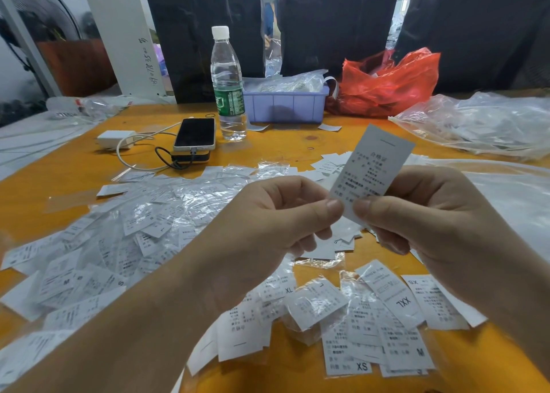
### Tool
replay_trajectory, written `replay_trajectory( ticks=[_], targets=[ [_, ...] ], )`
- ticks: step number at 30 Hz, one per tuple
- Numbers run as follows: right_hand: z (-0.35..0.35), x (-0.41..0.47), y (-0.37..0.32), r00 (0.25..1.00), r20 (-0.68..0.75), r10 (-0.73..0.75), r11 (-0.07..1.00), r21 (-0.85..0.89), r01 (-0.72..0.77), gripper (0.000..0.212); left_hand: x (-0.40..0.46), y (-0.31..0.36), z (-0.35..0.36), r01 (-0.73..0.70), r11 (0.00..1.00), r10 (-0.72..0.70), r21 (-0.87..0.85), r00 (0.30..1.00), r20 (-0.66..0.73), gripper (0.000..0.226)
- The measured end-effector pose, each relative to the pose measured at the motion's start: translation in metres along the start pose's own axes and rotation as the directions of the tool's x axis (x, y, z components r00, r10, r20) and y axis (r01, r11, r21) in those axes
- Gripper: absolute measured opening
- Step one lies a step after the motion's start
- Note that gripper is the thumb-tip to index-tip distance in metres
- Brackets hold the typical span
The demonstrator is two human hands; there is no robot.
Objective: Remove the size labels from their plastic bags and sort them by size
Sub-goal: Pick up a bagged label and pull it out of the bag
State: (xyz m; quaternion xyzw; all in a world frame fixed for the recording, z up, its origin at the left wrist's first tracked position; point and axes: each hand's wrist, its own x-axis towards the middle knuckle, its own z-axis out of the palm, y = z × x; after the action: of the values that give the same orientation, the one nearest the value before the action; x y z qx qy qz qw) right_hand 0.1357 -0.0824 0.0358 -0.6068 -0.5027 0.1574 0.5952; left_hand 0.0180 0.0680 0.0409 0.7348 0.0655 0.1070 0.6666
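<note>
Orange table (297, 142): bagged labels (143, 223) heaped along left and near edges. Left hand (268, 229) and right hand (431, 214) both pinch lower end of held label (372, 169), raised over table middle. Best: read size mark, then drop on matching pile.

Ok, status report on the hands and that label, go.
Left hand and right hand both pinching one label, held upright. Bagged labels heaped below. Nothing obstructing.

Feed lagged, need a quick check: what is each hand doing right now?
Left hand: pinching the bottom edge of the label.
Right hand: pinching the same label, held upright over the table.
</note>
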Motion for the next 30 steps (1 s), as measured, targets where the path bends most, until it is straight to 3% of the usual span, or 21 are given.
replay_trajectory(
  ticks=[8,22,30],
  targets=[
    [-0.0016,0.0028,-0.0031,0.992,0.045,0.118,0.98,0.156,-0.123,0.011,0.0004,-0.0016,-0.0015,-0.009,1.0,0.009,-0.009,1.0,0.007,0.009],
    [0.0024,0.0026,0.0026,0.971,0.119,0.209,0.947,0.223,-0.231,0.021,-0.0009,0.0004,0.0003,-0.061,0.996,0.066,0.069,0.995,-0.079,0.018],
    [0.0032,0.0022,0.0027,0.971,0.081,0.225,0.955,0.178,-0.236,0.017,0.0002,-0.0016,0.0014,-0.085,0.99,0.098,0.116,0.989,-0.111,0.023]
  ],
)
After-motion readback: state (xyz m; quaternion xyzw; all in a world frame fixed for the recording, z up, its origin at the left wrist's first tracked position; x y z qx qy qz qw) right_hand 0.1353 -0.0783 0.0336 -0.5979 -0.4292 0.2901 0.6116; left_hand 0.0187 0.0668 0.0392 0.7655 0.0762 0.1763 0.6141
